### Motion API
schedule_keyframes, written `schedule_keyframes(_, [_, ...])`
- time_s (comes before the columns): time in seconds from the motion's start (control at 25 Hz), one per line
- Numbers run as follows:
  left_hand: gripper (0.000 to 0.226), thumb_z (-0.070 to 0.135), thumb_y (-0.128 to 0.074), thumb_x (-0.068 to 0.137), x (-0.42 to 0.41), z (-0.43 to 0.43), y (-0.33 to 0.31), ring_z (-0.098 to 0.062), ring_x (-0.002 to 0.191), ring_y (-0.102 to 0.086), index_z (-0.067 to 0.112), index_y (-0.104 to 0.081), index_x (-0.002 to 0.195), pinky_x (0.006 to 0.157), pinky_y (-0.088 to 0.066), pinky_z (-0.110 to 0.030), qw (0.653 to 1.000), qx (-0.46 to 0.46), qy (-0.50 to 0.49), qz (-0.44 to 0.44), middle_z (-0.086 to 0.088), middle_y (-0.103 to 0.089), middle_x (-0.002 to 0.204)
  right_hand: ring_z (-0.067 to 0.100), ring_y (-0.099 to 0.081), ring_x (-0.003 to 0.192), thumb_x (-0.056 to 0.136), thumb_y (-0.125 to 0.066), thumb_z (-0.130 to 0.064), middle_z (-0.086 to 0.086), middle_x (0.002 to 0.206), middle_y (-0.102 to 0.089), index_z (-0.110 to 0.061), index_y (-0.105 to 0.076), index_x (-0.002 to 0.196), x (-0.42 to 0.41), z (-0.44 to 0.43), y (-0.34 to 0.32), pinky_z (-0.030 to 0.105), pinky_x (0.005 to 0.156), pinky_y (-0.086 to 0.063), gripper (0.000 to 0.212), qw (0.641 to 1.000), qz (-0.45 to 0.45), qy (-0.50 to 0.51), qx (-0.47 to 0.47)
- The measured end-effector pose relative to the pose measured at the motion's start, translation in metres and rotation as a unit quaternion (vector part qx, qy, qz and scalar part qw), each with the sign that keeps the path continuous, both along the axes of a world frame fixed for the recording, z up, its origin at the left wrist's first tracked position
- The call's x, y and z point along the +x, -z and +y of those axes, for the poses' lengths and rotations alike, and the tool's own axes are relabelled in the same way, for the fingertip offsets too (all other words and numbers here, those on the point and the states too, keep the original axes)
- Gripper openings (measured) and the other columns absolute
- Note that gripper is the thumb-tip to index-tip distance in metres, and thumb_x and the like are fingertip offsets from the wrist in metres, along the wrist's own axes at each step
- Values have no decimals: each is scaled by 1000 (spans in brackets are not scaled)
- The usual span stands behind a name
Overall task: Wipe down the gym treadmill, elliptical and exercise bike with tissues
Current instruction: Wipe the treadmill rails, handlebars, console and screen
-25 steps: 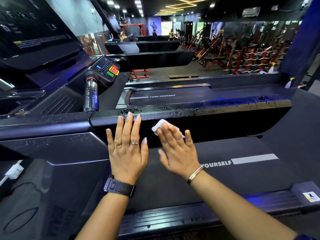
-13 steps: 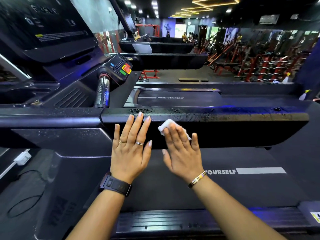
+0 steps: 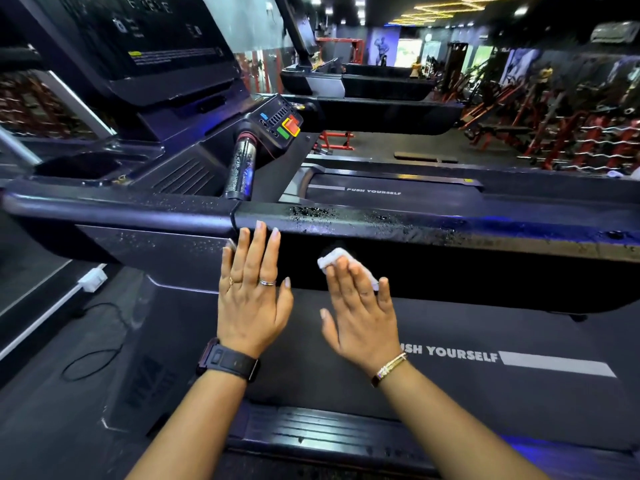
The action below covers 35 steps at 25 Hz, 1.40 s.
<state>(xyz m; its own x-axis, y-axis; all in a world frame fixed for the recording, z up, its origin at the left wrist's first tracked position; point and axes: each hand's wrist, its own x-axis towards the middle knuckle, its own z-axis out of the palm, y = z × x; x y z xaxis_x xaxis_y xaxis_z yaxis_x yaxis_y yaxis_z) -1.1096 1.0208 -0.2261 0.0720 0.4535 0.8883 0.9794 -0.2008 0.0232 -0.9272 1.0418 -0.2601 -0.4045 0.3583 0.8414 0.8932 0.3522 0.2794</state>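
A black treadmill side rail runs across the view, its top speckled with droplets. My right hand lies flat against the rail's dark side face, pressing a white tissue under the fingers. My left hand rests flat beside it with fingers spread, fingertips touching the rail's upper edge, holding nothing. The treadmill belt with "PUSH YOURSELF" lettering lies below the hands. The console and a wet chrome grip rise at the upper left.
A button panel with red, yellow and green keys sits above the grip. More treadmills stand beyond. Red weight racks fill the far right. A white plug and cable lie on the floor at left.
The view has shifted so the rail sits lower and farther right. My right hand with the tissue has slid slightly down the rail's side face. The left hand stays flat.
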Motion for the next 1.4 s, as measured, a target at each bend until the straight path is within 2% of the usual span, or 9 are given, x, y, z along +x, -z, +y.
schedule_keyframes(0.08, [71,27,-45,92,-1,-1,0,-17,151,-3,19,-13,155,123,-6,-44,1000,-6,-2,-4,-9,-19,158,16,6,149,88,-44,-45,3,162,8,-13,-6,155,14,-3,7,45,118,10,84,999,-25,19,8])
schedule_keyframes(0.24, [67,25,-46,90,2,-1,-4,-17,151,-6,14,-22,152,123,-6,-43,1000,-10,2,-22,-11,-25,156,20,11,148,91,-35,-42,5,161,16,-11,2,154,-1,4,-28,46,117,12,79,997,75,25,11])
schedule_keyframes(0.36, [68,23,-46,89,3,-5,-5,-18,151,-6,10,-24,151,123,-6,-42,1000,-19,-3,-18,-14,-28,156,17,5,149,90,-41,-41,3,162,8,-12,-8,154,-12,4,-16,44,118,6,77,999,0,-33,7])
schedule_keyframes(0.48, [68,22,-47,89,4,-10,-6,-19,151,-6,9,-23,152,123,-7,-43,999,-34,-12,-13,-14,-27,157,13,-3,149,86,-50,-43,0,163,0,-15,-19,154,12,-5,11,42,118,4,79,997,-70,-25,8])
schedule_keyframes(0.68, [68,23,-45,90,5,-13,-10,-18,151,-9,11,-22,152,123,-8,-42,998,-48,-17,-22,-12,-26,158,17,6,149,94,-31,-40,3,162,8,-13,-6,155,-5,-1,-28,45,118,11,71,999,36,-13,-2])
schedule_keyframes(0.88, [69,21,-44,88,9,-19,-14,-18,151,-8,12,-21,153,123,-8,-42,997,-66,-11,-41,-11,-24,159,10,-11,147,88,-46,-39,-3,162,-4,-18,-22,154,7,-8,1,43,119,12,73,997,-75,-26,-8])
schedule_keyframes(1.08, [68,21,-45,89,6,-19,-18,-19,151,-10,12,-23,153,123,-12,-43,997,-73,-4,-32,-9,-23,160,16,1,149,93,-35,-37,2,162,0,-14,-13,155,-3,-1,-35,46,118,8,70,999,35,-29,0])
schedule_keyframes(1.28, [68,17,-46,88,-5,-22,-20,-16,151,-8,11,-25,152,123,-10,-39,997,-72,7,-9,-7,-24,159,12,-8,148,88,-45,-37,-2,162,-1,-17,-21,154,-11,-3,-6,44,119,9,73,996,-77,-49,1])
schedule_keyframes(1.4, [68,17,-46,87,-13,-21,-20,-15,151,-8,11,-25,152,123,-10,-39,998,-52,-12,-19,-9,-27,158,14,-1,149,91,-42,-38,0,162,1,-15,-15,155,-7,-6,-11,44,119,9,73,1000,-2,-19,8])
